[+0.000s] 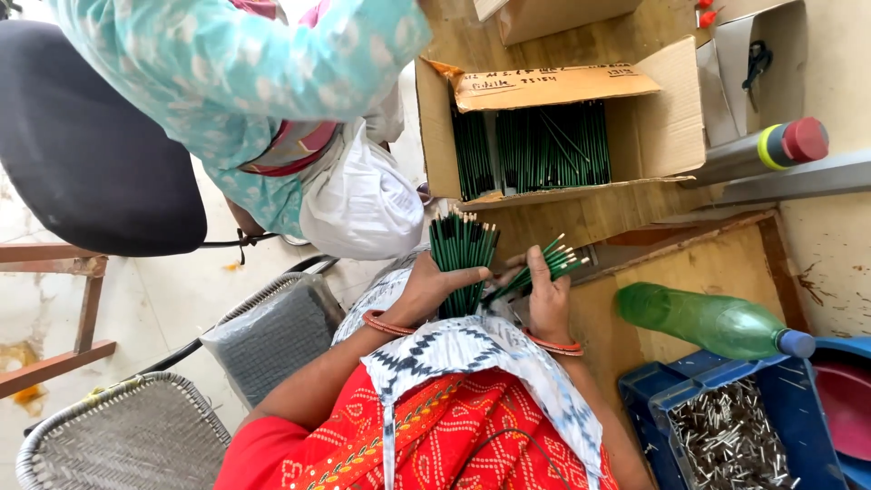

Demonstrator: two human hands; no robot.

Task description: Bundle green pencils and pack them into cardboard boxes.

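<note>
A: What do the hands hold?
B: The left hand (426,290) grips a big bunch of green pencils (461,249). The right hand (547,295) holds a small bunch (549,263), near the cardboard box (653,127).

the left hand (426,289) grips a thick bundle of green pencils (461,249), tips pointing away. just right of it, the right hand (549,295) holds a smaller bunch of green pencils (544,265), fanned rightward. beyond them an open cardboard box (667,127) holds more green pencils. at the near right, a green bottle (708,319) lies above a blue crate (789,408) of metal pieces.
</note>
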